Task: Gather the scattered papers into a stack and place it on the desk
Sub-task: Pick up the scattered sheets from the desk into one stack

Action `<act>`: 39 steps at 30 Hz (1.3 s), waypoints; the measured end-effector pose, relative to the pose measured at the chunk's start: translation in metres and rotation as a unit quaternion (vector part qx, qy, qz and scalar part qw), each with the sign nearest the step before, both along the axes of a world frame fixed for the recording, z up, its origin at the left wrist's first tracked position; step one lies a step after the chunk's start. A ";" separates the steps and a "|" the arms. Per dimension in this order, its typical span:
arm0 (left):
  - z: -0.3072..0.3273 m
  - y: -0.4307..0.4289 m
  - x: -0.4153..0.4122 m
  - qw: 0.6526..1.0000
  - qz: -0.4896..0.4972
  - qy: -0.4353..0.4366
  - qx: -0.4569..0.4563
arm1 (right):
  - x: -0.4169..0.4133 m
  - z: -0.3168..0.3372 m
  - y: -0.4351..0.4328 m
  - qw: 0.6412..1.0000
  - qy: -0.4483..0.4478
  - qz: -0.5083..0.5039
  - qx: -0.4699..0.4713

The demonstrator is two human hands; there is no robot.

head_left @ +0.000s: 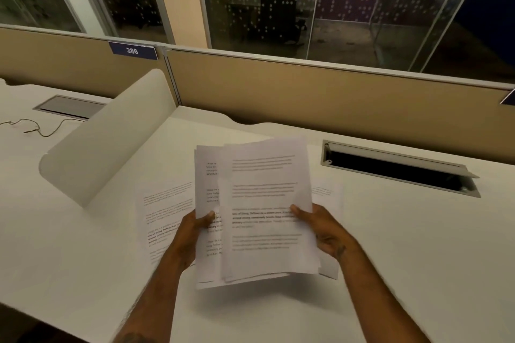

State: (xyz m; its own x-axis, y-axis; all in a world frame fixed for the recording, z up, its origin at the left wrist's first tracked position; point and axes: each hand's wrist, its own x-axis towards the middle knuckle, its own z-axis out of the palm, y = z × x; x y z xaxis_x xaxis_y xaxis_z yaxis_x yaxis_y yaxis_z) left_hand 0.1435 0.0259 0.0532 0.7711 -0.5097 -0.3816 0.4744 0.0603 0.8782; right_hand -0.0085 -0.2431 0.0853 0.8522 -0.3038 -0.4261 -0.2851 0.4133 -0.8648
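I hold a loose bundle of printed white papers (264, 211) above the white desk (404, 245), its sheets fanned and uneven. My left hand (192, 234) grips the bundle's left edge, thumb on top. My right hand (317, 227) grips the right edge, thumb pressed on the top sheet. Another printed sheet (167, 214) lies flat on the desk to the left, partly under my left hand. A further sheet (327, 192) lies on the desk behind the bundle at the right, mostly hidden.
A white curved divider panel (111, 139) stands between this desk and the one on the left. An open cable hatch (398, 168) is set in the desk at the right. A tan partition (306, 86) runs along the back. A thin cable (41, 127) lies on the left desk.
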 end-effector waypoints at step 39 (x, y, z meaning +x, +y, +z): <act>0.002 0.077 0.036 0.997 0.032 -0.054 0.050 | -0.013 0.016 -0.011 0.984 -0.011 -0.157 -0.082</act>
